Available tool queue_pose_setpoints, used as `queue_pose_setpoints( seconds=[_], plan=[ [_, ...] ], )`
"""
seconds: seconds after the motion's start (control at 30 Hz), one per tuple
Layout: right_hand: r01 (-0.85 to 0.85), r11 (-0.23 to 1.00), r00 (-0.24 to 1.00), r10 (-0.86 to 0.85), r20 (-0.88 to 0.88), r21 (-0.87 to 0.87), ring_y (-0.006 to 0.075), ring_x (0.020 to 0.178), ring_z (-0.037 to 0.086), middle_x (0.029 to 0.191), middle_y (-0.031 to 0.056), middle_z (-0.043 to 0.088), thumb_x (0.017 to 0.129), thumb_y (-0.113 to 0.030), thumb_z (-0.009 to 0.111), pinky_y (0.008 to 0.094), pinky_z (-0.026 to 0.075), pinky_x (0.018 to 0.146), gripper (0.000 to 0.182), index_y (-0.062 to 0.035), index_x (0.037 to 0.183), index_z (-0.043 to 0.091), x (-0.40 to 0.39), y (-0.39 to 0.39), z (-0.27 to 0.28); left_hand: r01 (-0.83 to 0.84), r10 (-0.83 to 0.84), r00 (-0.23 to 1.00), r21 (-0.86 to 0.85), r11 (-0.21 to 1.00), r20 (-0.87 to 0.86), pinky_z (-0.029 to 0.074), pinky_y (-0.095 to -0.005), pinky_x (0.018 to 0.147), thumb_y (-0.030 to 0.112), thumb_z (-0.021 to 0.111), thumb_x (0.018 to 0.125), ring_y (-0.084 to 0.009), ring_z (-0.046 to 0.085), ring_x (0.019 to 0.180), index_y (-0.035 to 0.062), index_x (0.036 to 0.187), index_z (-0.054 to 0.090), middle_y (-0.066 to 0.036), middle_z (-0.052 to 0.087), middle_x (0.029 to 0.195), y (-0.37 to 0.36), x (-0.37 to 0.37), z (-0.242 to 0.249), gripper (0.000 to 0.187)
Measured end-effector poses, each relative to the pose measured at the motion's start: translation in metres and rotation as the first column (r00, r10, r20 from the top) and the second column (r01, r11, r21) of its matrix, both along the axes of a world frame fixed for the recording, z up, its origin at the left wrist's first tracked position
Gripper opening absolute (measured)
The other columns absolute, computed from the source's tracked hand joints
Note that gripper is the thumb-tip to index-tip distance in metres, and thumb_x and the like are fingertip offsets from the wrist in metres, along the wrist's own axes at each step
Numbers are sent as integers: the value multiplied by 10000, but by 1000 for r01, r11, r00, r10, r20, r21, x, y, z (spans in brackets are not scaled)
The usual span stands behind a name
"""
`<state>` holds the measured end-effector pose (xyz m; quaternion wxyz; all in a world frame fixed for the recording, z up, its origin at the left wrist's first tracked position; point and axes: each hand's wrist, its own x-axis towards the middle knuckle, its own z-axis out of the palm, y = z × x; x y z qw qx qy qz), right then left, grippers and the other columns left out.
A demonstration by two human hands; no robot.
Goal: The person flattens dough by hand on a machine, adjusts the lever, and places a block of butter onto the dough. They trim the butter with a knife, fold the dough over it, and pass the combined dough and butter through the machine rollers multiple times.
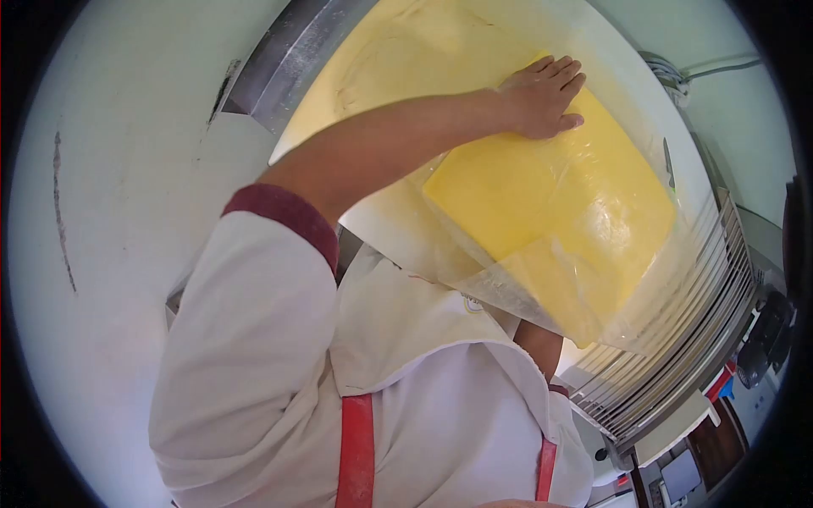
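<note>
A broad, flat yellow slab (500,199), which looks like dough or butter, lies with clear plastic film (542,267) over and around it. My left hand (542,97) rests palm down on the far end of the slab, fingers stretched out and nothing gripped. Of my right arm only a piece of forearm (539,347) shows, below the slab's near corner. The slab and film hide my right hand, so its fingers cannot be seen. Film hangs loosely past the near edge of the slab.
The white worktop (385,216) has a yellowish floury surface. A knife-like blade (669,161) lies near its right edge. A metal wire rack (677,339) stands at the right. At upper left is a grey metal panel (288,63) beside the pale wall. Coiled cable (667,72) hangs at upper right.
</note>
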<state>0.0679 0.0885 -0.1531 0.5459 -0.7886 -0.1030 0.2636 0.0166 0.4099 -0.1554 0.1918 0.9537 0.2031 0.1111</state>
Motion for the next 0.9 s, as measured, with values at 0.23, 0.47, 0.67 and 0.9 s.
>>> queue_pose_setpoints(
  seconds=[0.23,0.47,0.67,0.9],
  plan=[
    [-53,997,998,54,-28,50,286,1404,269,1485,175,342,954,-451,472,442,240,1129,685,10,1438,320,-6,28,-16,-44,43,999,60,997,24,120,-426,1191,433,372,974,-319,164,1451,-30,1472,219,-196,196,1554,-9,-9,-9,697],
    [60,985,998,-58,-17,164,277,1402,273,1486,167,342,954,-462,469,436,250,1126,693,8,1440,317,-4,53,-34,34,-49,998,297,954,43,139,-427,1176,345,384,993,-297,193,1448,-16,1484,218,-191,228,1550,12,-17,-26,632],
    [153,945,987,-135,-82,289,270,1401,276,1487,160,342,954,-471,466,431,259,1122,699,6,1442,315,21,61,-40,-6,23,998,247,969,-63,146,-474,1163,401,280,1022,-318,163,1451,41,1499,207,-162,182,1567,-28,-11,-10,603],
    [174,919,982,-137,-127,355,262,1400,280,1489,152,343,953,-482,462,426,270,1119,706,4,1443,312,30,60,-42,-31,47,998,297,954,-46,171,-490,1152,408,270,1022,-347,202,1435,27,1492,218,-180,225,1548,-32,-11,-13,607]
  ],
)
